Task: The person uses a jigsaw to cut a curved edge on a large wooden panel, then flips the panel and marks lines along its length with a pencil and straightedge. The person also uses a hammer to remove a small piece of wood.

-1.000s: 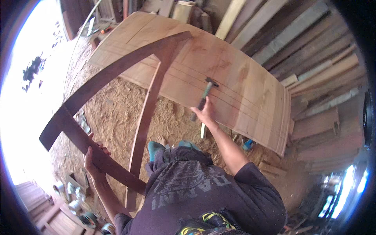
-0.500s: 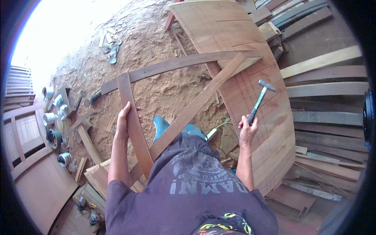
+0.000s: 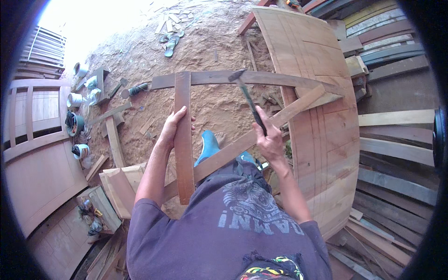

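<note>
A triangular wooden frame is in front of me, made of a curved dark board (image 3: 207, 78), a short crosspiece (image 3: 184, 144) and a slanting board (image 3: 224, 148). My left hand (image 3: 173, 125) is closed round the left edge of the crosspiece, below where it meets the curved board. In my right hand (image 3: 271, 142) I grip a hammer (image 3: 248, 99) by its dark handle. The hammer's head appears over the curved board; whether it touches cannot be told. On the right, the frame's pointed end overlaps a large wooden panel (image 3: 322, 140).
Stacked planks (image 3: 396, 151) line the right side. Panelled doors (image 3: 42, 182) stand at the left, beside white buckets (image 3: 74, 100). Sandals (image 3: 172, 44) and wood scraps (image 3: 170, 19) lie on the sandy ground (image 3: 205, 49). Short timber pieces (image 3: 122, 189) are near my left elbow.
My right hand has swung the hammer leftward, from over the panel to over the curved board. My left hand still holds the crosspiece. The whole view has shifted, with the scene tilted somewhat.
</note>
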{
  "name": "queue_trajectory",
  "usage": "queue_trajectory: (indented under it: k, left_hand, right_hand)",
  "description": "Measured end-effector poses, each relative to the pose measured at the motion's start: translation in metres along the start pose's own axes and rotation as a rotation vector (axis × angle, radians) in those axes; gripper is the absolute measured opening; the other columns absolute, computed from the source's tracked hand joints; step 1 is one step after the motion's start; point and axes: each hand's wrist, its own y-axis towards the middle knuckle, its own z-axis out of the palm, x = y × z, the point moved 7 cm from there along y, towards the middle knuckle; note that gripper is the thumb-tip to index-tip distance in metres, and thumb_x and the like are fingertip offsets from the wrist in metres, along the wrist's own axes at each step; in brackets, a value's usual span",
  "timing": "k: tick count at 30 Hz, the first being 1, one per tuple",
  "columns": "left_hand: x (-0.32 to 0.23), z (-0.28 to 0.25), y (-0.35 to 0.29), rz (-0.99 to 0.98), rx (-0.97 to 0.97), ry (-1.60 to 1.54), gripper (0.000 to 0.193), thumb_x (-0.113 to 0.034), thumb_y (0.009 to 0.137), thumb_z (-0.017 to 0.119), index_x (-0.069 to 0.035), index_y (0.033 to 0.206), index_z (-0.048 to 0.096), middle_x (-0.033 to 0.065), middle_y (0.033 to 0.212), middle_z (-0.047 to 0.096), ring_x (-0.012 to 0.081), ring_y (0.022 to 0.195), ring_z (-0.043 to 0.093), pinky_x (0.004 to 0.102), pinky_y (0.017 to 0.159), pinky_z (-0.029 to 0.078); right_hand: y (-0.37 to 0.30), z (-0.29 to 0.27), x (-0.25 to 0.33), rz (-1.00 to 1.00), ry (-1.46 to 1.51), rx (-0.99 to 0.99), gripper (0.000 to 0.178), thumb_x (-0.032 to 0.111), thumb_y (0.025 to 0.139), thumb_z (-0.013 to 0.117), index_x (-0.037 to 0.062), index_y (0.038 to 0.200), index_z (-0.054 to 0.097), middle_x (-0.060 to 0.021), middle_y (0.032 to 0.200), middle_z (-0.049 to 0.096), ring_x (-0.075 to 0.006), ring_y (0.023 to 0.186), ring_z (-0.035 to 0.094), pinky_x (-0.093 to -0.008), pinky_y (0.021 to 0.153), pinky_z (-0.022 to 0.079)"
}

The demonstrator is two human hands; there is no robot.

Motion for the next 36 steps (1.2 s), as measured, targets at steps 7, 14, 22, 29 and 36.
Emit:
queue_trajectory:
  k: [7,14,22,29,36]
  left_hand:
    - [0.002,0.004,-0.001,0.022,0.003,-0.064,0.05,-0.054,0.103,0.063,-0.004,0.111,0.062,0.0088,0.092,0.071,0.0173,0.07,0.072,0.0316,0.061,0.058]
    - [0.004,0.0,0.001,0.04,-0.024,-0.026,0.05,-0.054,0.103,0.062,-0.005,0.115,0.057,0.0097,0.092,0.071,0.018,0.069,0.072,0.0333,0.062,0.059]
    - [0.01,-0.007,0.01,0.071,-0.068,0.036,0.056,-0.058,0.102,0.063,-0.002,0.103,0.068,0.0089,0.082,0.071,0.0194,0.066,0.071,0.0333,0.061,0.057]
    - [-0.009,-0.002,0.008,0.036,-0.086,0.093,0.059,-0.063,0.102,0.059,-0.004,0.101,0.068,0.0076,0.07,0.069,0.0166,0.055,0.065,0.0296,0.055,0.055]
    - [-0.011,-0.007,0.009,-0.027,-0.052,0.113,0.056,-0.059,0.102,0.063,-0.003,0.102,0.066,0.0097,0.074,0.07,0.0174,0.06,0.068,0.0302,0.057,0.057]
  right_hand:
    - [0.051,0.045,0.014,-0.038,-0.281,0.167,0.058,0.01,0.099,0.07,0.024,0.154,0.057,-0.025,0.108,0.073,-0.0452,0.098,0.071,-0.0502,0.081,0.056]
    - [0.066,0.05,0.011,-0.046,-0.375,0.184,0.058,0.014,0.098,0.07,0.028,0.153,0.058,-0.0233,0.099,0.073,-0.0435,0.089,0.072,-0.0516,0.079,0.057]
    - [0.053,0.049,0.001,0.102,-0.42,0.25,0.057,0.013,0.097,0.071,0.0248,0.152,0.058,-0.0215,0.105,0.076,-0.0403,0.09,0.074,-0.0476,0.078,0.059]
    - [-0.051,-0.036,-0.016,0.166,0.045,-0.186,0.043,0.02,0.105,0.065,0.0049,0.145,0.058,-0.017,0.101,0.075,-0.0262,0.085,0.074,-0.0396,0.077,0.059]
    - [-0.134,-0.094,-0.074,0.471,-0.109,-0.274,0.036,0.02,0.109,0.063,0.0033,0.14,0.061,0.0027,0.082,0.057,-0.0083,0.069,0.055,-0.0281,0.06,0.046]
